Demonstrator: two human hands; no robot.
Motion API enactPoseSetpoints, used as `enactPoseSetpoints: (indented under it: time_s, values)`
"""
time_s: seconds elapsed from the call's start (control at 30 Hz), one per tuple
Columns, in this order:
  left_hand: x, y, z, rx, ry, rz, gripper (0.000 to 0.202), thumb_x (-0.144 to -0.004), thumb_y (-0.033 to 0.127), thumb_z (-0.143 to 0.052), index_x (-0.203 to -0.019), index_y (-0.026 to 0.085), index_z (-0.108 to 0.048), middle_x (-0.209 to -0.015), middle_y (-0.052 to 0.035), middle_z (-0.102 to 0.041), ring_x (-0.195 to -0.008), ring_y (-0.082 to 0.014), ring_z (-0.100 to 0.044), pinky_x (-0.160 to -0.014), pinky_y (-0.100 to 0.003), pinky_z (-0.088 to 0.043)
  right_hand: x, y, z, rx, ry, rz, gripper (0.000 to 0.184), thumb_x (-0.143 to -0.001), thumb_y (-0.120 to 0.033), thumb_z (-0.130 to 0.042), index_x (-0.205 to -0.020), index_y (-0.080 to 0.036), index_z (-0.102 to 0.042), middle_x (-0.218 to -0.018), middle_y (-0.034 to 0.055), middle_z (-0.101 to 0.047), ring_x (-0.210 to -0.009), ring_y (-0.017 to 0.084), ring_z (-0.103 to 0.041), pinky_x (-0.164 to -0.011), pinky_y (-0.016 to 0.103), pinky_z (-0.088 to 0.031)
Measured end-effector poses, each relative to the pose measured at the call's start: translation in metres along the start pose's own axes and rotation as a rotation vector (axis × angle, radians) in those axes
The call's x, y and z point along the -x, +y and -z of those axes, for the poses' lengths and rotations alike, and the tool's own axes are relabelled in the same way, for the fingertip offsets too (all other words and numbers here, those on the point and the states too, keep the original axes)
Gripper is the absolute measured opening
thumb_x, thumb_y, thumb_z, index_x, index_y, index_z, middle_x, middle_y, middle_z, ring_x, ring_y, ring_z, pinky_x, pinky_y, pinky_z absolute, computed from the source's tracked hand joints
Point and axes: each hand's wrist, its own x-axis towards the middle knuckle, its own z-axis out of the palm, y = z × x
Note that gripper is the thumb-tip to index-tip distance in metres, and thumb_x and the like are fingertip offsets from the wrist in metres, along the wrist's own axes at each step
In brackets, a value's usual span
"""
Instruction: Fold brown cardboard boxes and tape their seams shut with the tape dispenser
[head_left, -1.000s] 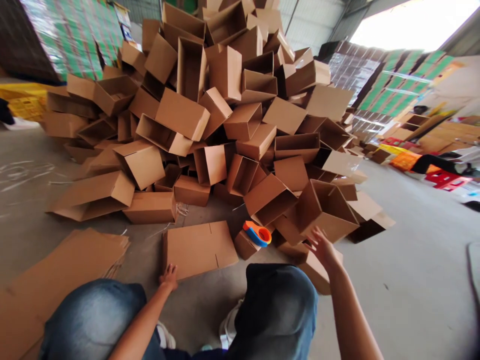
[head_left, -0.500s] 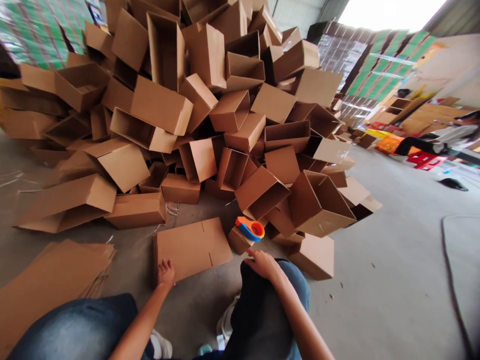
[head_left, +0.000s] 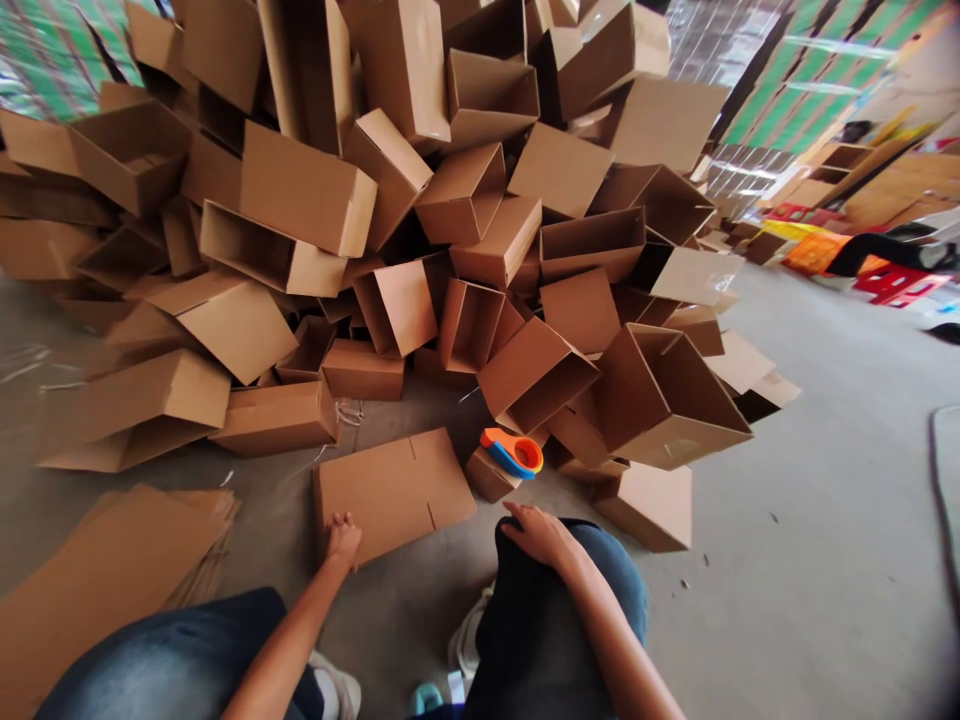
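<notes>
My left hand rests on the near left corner of a flat folded cardboard carton, its fingers lying on the cardboard without a grip that I can see. The carton lies on the floor in front of me, apparently on top of others, with slits cut in its edges. My right hand lies on my right knee, fingers stretched out and holding nothing. Just beyond that hand, an orange and blue tape dispenser sits on a small cardboard box.
A tall heap of opened cardboard boxes fills the space ahead. Flat cardboard sheets are stacked on the floor at left. Green-banded wrapped pallets stand behind. A dark cable runs along the floor at right.
My view has tilted down and shifted slightly, so the boxes appear larger and nearer. Both hands stay where they were, on the folded carton and on my knee.
</notes>
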Motion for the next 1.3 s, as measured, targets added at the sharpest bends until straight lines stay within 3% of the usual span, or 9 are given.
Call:
enactPoseSetpoints:
  time_s: [0.23, 0.4, 0.63, 0.77, 1.0, 1.3]
  values:
    - [-0.004, -0.002, 0.001, -0.045, -0.022, -0.016, 0.091, -0.040, 0.034, -0.084, -0.125, 0.017, -0.057, -0.142, -0.0222, -0.035, -0.129, -0.0475, -0.028, -0.095, -0.061, -0.029, 0.001, -0.005, 0.006, -0.008, -0.012, 0.005, 0.048, -0.087, -0.029, -0.045, -0.133, -0.014, -0.046, -0.124, 0.0148, -0.058, -0.114, 0.026, -0.055, -0.093, 0.034, -0.041]
    - [-0.001, -0.001, 0.005, -0.097, 0.000, -0.036, 0.085, -0.042, 0.035, -0.083, -0.120, 0.011, -0.060, -0.139, -0.0249, -0.038, -0.127, -0.0441, -0.034, -0.101, -0.057, -0.025, 0.001, -0.004, 0.007, -0.001, -0.018, -0.004, 0.048, -0.087, -0.030, -0.045, -0.133, -0.015, -0.046, -0.122, 0.0146, -0.059, -0.113, 0.025, -0.056, -0.092, 0.033, -0.041]
    - [0.001, -0.004, 0.010, -0.111, -0.004, -0.136, 0.077, -0.044, 0.038, -0.082, -0.115, 0.016, -0.063, -0.133, -0.0218, -0.048, -0.130, -0.0385, -0.032, -0.105, -0.056, -0.019, 0.000, -0.003, 0.004, -0.007, -0.005, -0.007, 0.048, -0.086, -0.029, -0.047, -0.132, -0.015, -0.047, -0.121, 0.0148, -0.060, -0.112, 0.025, -0.056, -0.091, 0.034, -0.041]
    - [0.001, -0.004, 0.016, -0.128, -0.014, -0.157, 0.077, -0.046, 0.037, -0.083, -0.117, 0.015, -0.061, -0.131, -0.0204, -0.051, -0.132, -0.0330, -0.032, -0.106, -0.052, -0.022, -0.001, -0.004, 0.003, 0.002, -0.005, -0.001, 0.049, -0.086, -0.029, -0.047, -0.133, -0.014, -0.046, -0.121, 0.0156, -0.060, -0.112, 0.026, -0.056, -0.092, 0.035, -0.042]
    - [0.005, -0.002, 0.024, -0.108, -0.004, -0.162, 0.086, -0.036, 0.044, -0.085, -0.115, 0.017, -0.062, -0.126, -0.0203, -0.055, -0.128, -0.0345, -0.038, -0.103, -0.053, -0.028, -0.003, -0.004, 0.003, 0.024, -0.029, -0.004, 0.050, -0.087, -0.030, -0.046, -0.134, -0.012, -0.045, -0.122, 0.0173, -0.059, -0.113, 0.027, -0.056, -0.091, 0.036, -0.042]
    - [0.007, -0.001, 0.032, -0.069, -0.018, -0.193, 0.084, -0.029, 0.045, -0.085, -0.103, 0.009, -0.068, -0.115, -0.0271, -0.059, -0.120, -0.0432, -0.044, -0.099, -0.055, -0.032, -0.006, -0.001, 0.000, 0.003, -0.011, 0.003, 0.047, -0.087, -0.030, -0.047, -0.131, -0.014, -0.048, -0.120, 0.0151, -0.060, -0.112, 0.026, -0.056, -0.091, 0.034, -0.042]
